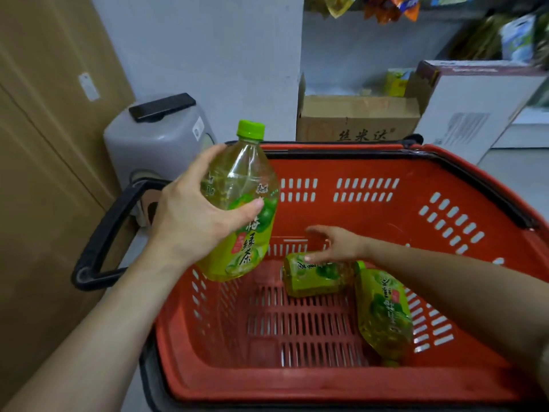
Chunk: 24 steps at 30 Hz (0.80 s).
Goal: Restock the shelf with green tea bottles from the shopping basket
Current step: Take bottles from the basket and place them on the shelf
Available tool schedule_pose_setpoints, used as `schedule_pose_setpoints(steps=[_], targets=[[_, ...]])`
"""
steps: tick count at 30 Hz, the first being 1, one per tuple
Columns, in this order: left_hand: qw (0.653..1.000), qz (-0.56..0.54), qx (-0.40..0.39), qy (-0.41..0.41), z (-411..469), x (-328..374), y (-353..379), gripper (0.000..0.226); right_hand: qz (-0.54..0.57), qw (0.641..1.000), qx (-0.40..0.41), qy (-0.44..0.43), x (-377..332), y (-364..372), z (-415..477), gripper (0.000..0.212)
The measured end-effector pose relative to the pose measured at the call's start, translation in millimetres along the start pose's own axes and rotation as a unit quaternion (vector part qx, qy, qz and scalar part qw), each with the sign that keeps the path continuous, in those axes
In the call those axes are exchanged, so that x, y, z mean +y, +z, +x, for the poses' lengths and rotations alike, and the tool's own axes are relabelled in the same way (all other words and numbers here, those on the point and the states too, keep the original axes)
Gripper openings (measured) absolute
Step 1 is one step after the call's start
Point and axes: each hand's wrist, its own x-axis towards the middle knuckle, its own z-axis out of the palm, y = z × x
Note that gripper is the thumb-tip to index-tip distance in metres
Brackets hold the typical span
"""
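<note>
My left hand [193, 215] grips a green tea bottle [240, 221] with a green cap, held upright above the left side of the red shopping basket [326, 385]. Two more green tea bottles lie on the basket floor. One bottle [312, 278] lies crosswise in the middle, and my right hand [335, 242] rests on top of it with fingers spread, not closed around it. The other bottle [383, 313] lies along the right wall, cap end touching the first.
The basket's black handle [101, 233] hangs out to the left. A grey appliance [157, 138] stands behind it against a brown wall. Beyond the basket sit a cardboard box [356, 117] and a white box [469, 108]; snack packets [386, 7] hang on shelves above.
</note>
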Motion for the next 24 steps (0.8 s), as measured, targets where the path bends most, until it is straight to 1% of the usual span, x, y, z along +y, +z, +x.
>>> schedule_pose_setpoints(steps=[2, 3, 5, 9, 13, 16, 19, 21, 24], targets=[[1.0, 0.008, -0.013, 0.009, -1, 2, 2, 0.085, 0.002, 0.998, -0.052, 0.036, 23, 12, 2, 0.108], [1.0, 0.014, -0.018, 0.016, -2, 3, 3, 0.084, -0.019, 0.996, -0.069, 0.051, 30, 17, 3, 0.116], [0.999, 0.021, -0.026, 0.029, -3, 5, 4, 0.085, -0.105, 0.99, -0.069, 0.065, 40, 24, 10, 0.121], [0.999, 0.021, -0.025, 0.034, -5, 4, 3, 0.083, -0.197, 0.976, -0.061, 0.071, 44, 32, 25, 0.132], [0.999, 0.016, -0.021, 0.024, -3, 1, 3, 0.081, -0.304, 0.95, -0.044, 0.061, 44, 38, 29, 0.131], [1.0, 0.02, -0.018, 0.013, -3, 1, 3, 0.081, -0.305, 0.95, -0.023, 0.058, 43, 43, 31, 0.127], [1.0, 0.016, -0.019, 0.007, -3, 2, 3, 0.083, -0.271, 0.959, -0.058, 0.059, 50, 50, 31, 0.134], [1.0, 0.006, -0.015, 0.003, -2, 1, 4, 0.083, -0.307, 0.948, -0.073, 0.052, 54, 52, 29, 0.134], [1.0, -0.004, -0.007, -0.002, -4, 0, 3, 0.081, -0.361, 0.929, -0.064, 0.042, 42, 47, 25, 0.121]])
